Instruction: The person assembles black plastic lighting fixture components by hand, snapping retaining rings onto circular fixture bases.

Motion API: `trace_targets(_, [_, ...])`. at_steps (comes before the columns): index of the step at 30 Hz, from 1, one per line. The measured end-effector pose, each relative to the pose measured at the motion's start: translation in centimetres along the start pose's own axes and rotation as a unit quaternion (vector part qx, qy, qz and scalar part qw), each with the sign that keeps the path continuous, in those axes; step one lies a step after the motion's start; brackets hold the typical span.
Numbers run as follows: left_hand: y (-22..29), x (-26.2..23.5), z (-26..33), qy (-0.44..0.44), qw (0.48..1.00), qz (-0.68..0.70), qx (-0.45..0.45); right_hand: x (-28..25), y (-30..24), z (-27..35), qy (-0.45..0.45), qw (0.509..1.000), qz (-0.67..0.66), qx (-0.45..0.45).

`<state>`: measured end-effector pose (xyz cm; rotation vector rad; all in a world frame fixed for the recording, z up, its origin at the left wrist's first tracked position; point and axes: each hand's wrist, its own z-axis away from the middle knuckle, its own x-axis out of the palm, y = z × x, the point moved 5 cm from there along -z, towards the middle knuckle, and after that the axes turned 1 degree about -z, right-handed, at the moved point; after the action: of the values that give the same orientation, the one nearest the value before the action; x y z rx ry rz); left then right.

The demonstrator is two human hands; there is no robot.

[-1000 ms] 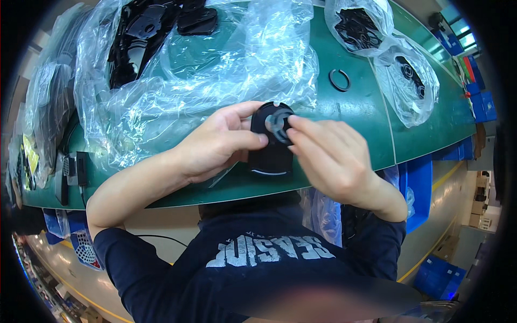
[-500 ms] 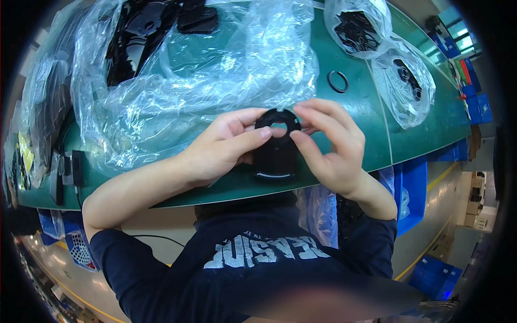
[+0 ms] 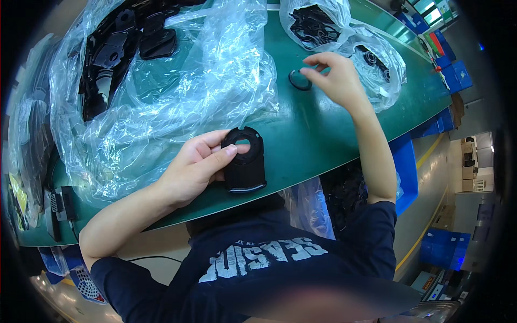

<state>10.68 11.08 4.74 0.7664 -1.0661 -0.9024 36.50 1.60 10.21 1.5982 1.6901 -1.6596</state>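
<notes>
a: green table [image 3: 318, 140] on my feed, left hand [image 3: 186, 168] pinching the black plate [image 3: 245, 175] near the front edge. right hand [image 3: 340, 81]?

b: fingers parted beside the black ring [image 3: 291, 82]. i'd keep the plate steady, ring by its rim.

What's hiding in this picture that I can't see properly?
All in the head view:
Left hand: some fingers hidden behind the flat black plate with a round hole.
Right hand: whether it touches the thin black ring, its fingertips too close to tell.
Glossy black parts amid clear plastic sheeting: cut off by the top edge.
Black looped parts in the clear plastic bag: tangled, too small to count.
</notes>
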Motion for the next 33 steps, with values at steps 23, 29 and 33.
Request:
trace_targets(23, [0.3,-0.4,-0.2,0.023,0.996,0.083,0.029,2.9,-9.3,6.2,-0.022,0.976,-0.207,-0.058])
trace_targets(29, [0.0,-0.4,-0.1,-0.008,0.995,0.085,0.052,4.4,-12.6,7.8,0.049,0.978,-0.132,-0.156])
trace_targets(33, [0.1,-0.3,0.2,-0.041,0.991,0.113,0.054,5.2,-13.2,8.1,0.049,0.981,-0.090,-0.165])
